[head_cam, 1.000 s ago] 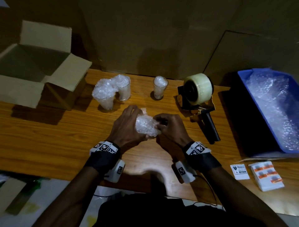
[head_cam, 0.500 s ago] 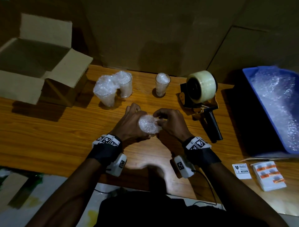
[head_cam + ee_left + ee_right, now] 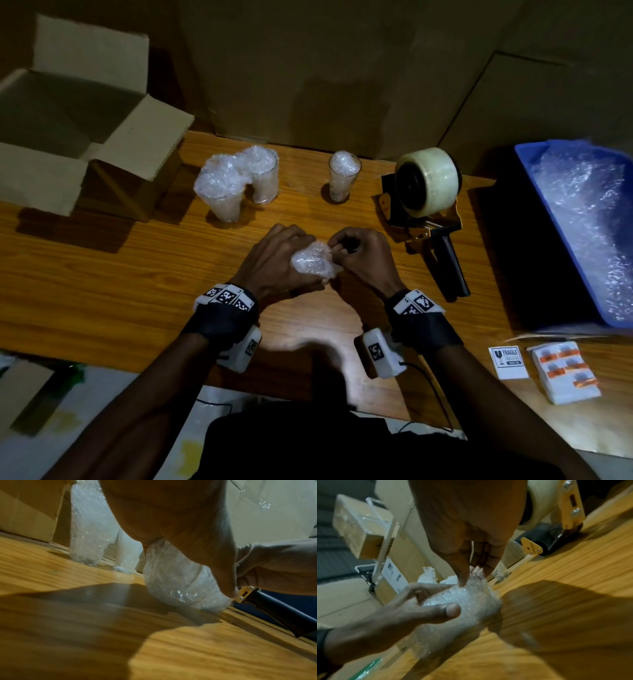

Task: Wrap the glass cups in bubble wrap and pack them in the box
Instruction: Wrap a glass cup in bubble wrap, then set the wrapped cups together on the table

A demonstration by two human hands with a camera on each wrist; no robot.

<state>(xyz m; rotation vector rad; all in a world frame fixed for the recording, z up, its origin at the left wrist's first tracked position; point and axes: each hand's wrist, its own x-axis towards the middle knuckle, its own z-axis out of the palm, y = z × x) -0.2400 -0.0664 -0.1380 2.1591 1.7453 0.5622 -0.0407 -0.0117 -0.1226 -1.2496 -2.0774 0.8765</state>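
- Head view shows the cup in hand point(image 3: 313, 262), already swathed in bubble wrap, held just above the table point(image 3: 102, 274) near its front edge, between both hands.
- Left hand point(image 3: 274, 260) curls round the bundle's body, thumb laid across the wrap, as the right wrist view shows.
- Right hand point(image 3: 359, 255) pinches the loose wrap at the bundle's far, right-hand end, fingertips together on it.
- Its long axis seems to run roughly left to right between the hands; which end is the mouth I cannot tell.
- Two wrapped cups point(image 3: 236, 181) stand touching each other farther back and left; a bare cup point(image 3: 343, 178) stuffed with wrap stands apart, right of them.
- Open cardboard box point(image 3: 68, 130) lies well to the left, so the left hand is nearer for packing.
- Tape dispenser point(image 3: 426, 192) sits just right of the right hand, handy if the end needs sealing.
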